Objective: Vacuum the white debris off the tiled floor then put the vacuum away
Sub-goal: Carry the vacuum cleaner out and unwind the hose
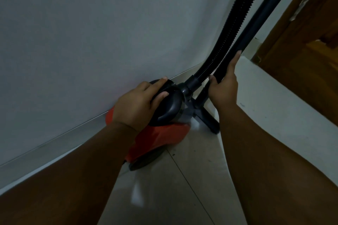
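Vacuum cleaner [161,133], red-bodied with a dark top, sits on the tiled floor [182,188] in the corner where the grey wall [91,33] meets a white ledge [274,100]. Left hand [137,104] is clasped over its dark top handle. Right hand [224,86], just beside it, grips the black wand [259,18] (ribbed hose [236,18] runs alongside), above the floor head [206,117].

The floor [192,179] is laid with pale glazed tiles, smooth and shiny, with light reflected on them. The vacuum body [161,137] is made of glossy red plastic, its top [170,106] of dark, smooth plastic. The hose [236,23] is ribbed black plastic; the tube [265,16] looks matt. The door [311,42] is of brown varnished wood. The wall [91,33] is painted matt.
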